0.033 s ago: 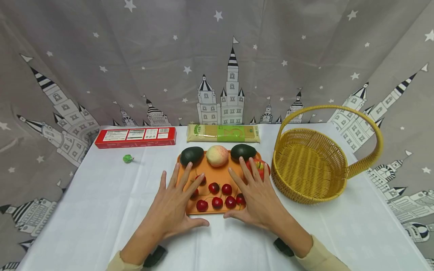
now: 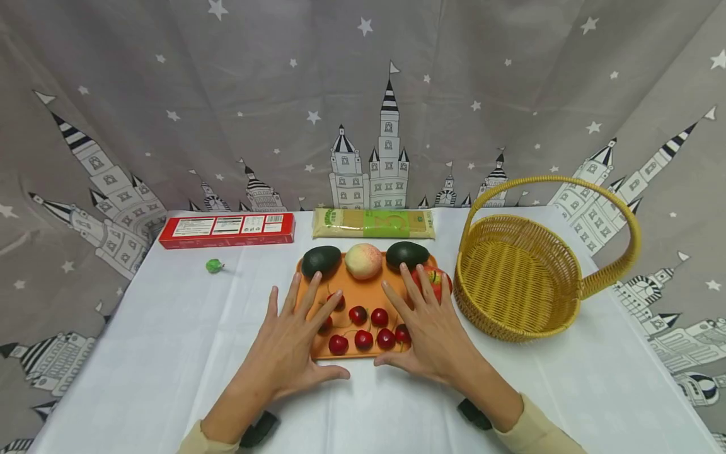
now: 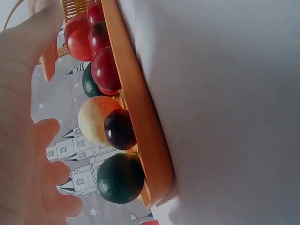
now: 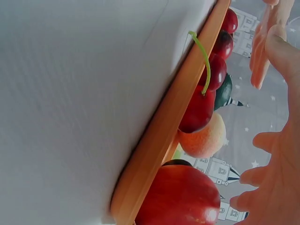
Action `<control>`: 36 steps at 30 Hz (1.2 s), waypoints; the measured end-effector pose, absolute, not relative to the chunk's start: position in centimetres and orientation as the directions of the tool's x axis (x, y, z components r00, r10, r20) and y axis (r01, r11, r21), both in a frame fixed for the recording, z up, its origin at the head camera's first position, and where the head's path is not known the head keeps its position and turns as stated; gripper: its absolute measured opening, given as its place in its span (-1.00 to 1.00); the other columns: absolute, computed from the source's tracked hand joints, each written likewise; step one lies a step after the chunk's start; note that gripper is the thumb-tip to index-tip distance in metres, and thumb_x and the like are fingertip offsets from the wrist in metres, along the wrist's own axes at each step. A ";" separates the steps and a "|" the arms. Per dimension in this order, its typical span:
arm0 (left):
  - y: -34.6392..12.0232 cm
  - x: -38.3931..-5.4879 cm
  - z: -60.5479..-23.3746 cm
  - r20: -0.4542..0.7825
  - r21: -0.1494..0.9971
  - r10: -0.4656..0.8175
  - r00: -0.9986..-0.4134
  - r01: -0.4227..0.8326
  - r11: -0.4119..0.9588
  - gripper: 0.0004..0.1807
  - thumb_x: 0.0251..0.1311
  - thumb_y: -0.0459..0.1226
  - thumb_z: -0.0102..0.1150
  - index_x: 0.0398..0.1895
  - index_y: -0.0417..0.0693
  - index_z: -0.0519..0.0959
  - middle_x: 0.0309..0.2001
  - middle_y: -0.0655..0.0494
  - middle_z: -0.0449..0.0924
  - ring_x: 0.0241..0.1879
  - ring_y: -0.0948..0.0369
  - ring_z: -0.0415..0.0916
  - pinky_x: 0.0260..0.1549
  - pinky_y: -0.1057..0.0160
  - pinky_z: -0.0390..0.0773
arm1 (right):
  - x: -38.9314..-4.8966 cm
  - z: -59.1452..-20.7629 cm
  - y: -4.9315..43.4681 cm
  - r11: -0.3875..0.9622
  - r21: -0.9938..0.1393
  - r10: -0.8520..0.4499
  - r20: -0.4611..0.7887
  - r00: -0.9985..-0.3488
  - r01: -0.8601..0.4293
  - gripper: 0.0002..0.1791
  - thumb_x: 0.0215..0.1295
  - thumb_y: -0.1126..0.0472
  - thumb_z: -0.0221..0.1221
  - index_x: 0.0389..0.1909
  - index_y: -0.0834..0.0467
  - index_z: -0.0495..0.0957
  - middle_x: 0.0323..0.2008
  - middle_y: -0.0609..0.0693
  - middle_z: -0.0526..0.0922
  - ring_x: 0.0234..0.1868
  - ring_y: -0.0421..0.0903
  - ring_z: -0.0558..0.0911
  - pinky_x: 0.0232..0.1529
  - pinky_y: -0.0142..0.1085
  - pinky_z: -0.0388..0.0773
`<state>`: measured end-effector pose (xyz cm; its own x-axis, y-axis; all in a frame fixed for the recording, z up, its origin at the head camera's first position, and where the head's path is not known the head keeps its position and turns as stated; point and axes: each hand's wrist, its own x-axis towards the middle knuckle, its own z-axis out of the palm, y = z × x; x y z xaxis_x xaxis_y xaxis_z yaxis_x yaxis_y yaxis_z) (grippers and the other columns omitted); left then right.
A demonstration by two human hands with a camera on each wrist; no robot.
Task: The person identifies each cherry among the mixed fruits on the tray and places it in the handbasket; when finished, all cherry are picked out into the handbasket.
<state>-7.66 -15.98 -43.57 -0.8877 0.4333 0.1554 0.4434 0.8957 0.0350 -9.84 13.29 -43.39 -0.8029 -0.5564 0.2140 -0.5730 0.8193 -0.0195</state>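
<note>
Both hands hover with spread, straight fingers over an orange tray (image 2: 363, 287). My left hand (image 2: 292, 343) is above the tray's left side, and my right hand (image 2: 428, 331) above its right side; neither holds anything. Along the tray's far edge lie a dark green avocado (image 2: 321, 261), a peach (image 2: 363, 261) and a second avocado (image 2: 407, 254). A red apple (image 2: 433, 282) sits at the right, partly hidden by the right fingers. Several dark red cherries (image 2: 363, 340) with stems fill the near half. In the wrist views, a gap shows between the palms and the fruit.
Right of the tray stands a yellow wicker basket (image 2: 518, 328) with a tall handle. Behind the tray lies a pack of noodles (image 2: 374, 223). A long red box (image 2: 227, 230) and a small green thing (image 2: 214, 265) are at the left on the white tablecloth (image 2: 164, 353).
</note>
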 end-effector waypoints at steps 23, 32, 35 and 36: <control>-18.0 -7.2 -42.8 0.180 0.133 0.390 -0.903 0.415 0.900 0.39 -0.14 0.63 0.34 0.75 0.23 0.15 0.75 -0.15 -0.07 0.68 -0.33 -0.05 0.53 -0.53 0.02 | -10.1 -42.5 14.7 0.769 -0.130 -0.569 0.309 -0.762 -0.626 0.16 0.15 -0.51 0.41 0.65 0.01 0.30 0.65 0.19 0.24 0.68 0.22 0.19 0.63 0.27 0.16; -20.6 -7.1 -42.8 0.255 0.241 0.373 -0.892 0.432 0.869 0.24 -0.14 0.45 0.57 0.62 0.14 0.39 0.60 -0.08 0.35 0.49 -0.17 0.42 0.38 -0.33 0.49 | -10.0 -42.8 15.8 0.690 -0.272 -0.555 0.396 -0.731 -0.671 -0.18 0.16 -0.17 0.58 0.41 0.02 0.58 0.34 0.01 0.62 0.29 0.03 0.65 0.23 0.01 0.70; -21.2 -7.2 -43.3 0.261 0.274 0.370 -0.892 0.436 0.857 0.18 -0.14 0.39 0.62 0.56 0.12 0.46 0.51 -0.06 0.47 0.35 -0.14 0.55 0.24 -0.30 0.62 | -9.7 -43.1 16.0 0.672 -0.303 -0.564 0.381 -0.733 -0.675 -0.32 0.17 -0.08 0.60 0.30 0.03 0.66 0.25 -0.01 0.68 0.20 -0.02 0.71 0.17 -0.06 0.74; -21.4 -7.2 -43.5 0.259 0.287 0.370 -0.892 0.437 0.853 0.15 -0.14 0.38 0.64 0.54 0.11 0.48 0.49 -0.06 0.49 0.33 -0.13 0.56 0.21 -0.29 0.65 | -9.5 -43.2 16.0 0.668 -0.313 -0.566 0.375 -0.734 -0.675 -0.34 0.17 -0.05 0.60 0.27 0.04 0.68 0.23 -0.01 0.68 0.18 -0.03 0.72 0.16 -0.07 0.75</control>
